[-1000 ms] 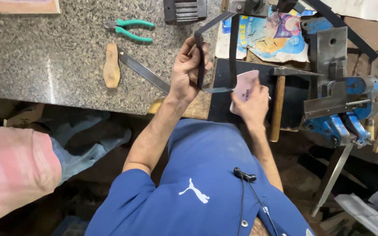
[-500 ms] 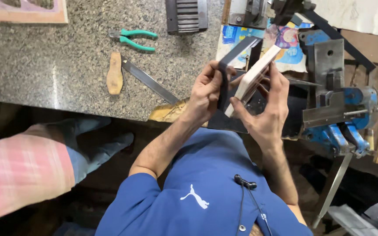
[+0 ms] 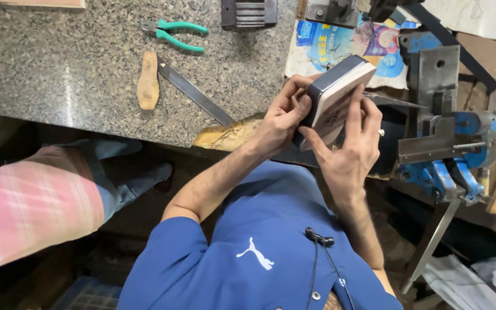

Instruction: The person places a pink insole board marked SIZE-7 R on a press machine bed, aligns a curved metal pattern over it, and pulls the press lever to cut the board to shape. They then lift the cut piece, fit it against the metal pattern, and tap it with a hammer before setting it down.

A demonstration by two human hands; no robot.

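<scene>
Here, both hands hold one flat rectangular block [image 3: 340,92], pale on its broad face with a dark metal band round its edge, raised clear of the bench [image 3: 76,86] and tilted so the broad face turns toward the wearer, probably for inspection. The left hand [image 3: 285,115] pinches the block's near left edge, thumb and fingertips closed on the dark band. The right hand [image 3: 348,152] cups it from below and behind, fingers spread up the pale face, steadying the tilt. The block sits just in front of the blue bench vise [image 3: 443,155], above the bench's front edge, touching nothing but the hands. On the speckled stone bench, well apart to the left, lie green-handled pliers [image 3: 174,33] and a knife [image 3: 176,86] with a wooden handle, blade pointing toward the hands; likely set within reach. A tan wedge-shaped scrap [image 3: 228,135] rests at the bench edge just beside the left wrist. A worn colourful printed sheet [image 3: 345,43] lies under the work area, seemingly as a pad. A dark metal fixture [image 3: 249,12] stands at the far edge. Another person's leg in pink checked cloth [image 3: 30,201] shows at lower left, taking no part.
</scene>
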